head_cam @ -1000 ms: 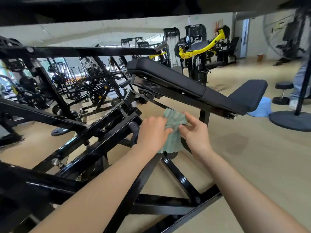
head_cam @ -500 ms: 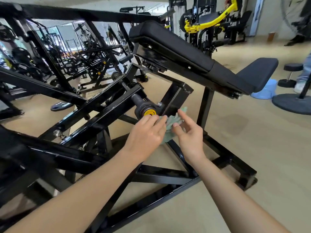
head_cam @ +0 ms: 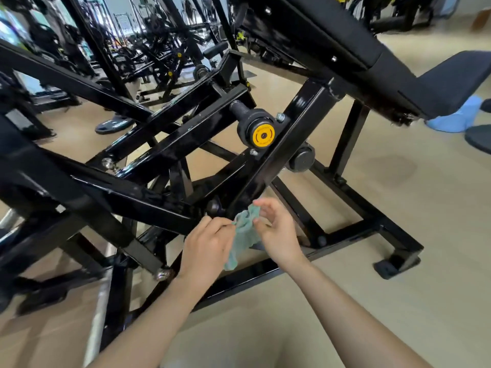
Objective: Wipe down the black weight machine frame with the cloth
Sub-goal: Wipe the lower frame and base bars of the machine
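Note:
A crumpled pale green cloth (head_cam: 243,236) hangs between my two hands, low in front of the black weight machine frame (head_cam: 295,123). My left hand (head_cam: 206,245) pinches the cloth's left side. My right hand (head_cam: 277,232) grips its upper right corner with fingertips, close to the foot of a slanted black frame bar. The cloth's top touches or nearly touches that bar; I cannot tell which. A yellow-capped pivot (head_cam: 262,135) sits higher on the same bar.
The black padded bench (head_cam: 345,38) slopes overhead to the right. Frame base rails (head_cam: 353,197) run along the tan floor. A blue object (head_cam: 457,116) and a dark round base (head_cam: 479,138) lie far right. More black machines crowd the left and back.
Both hands and the cloth have dropped from near the bench and pivot down to the lower part of the frame. The view has tilted down and closer.

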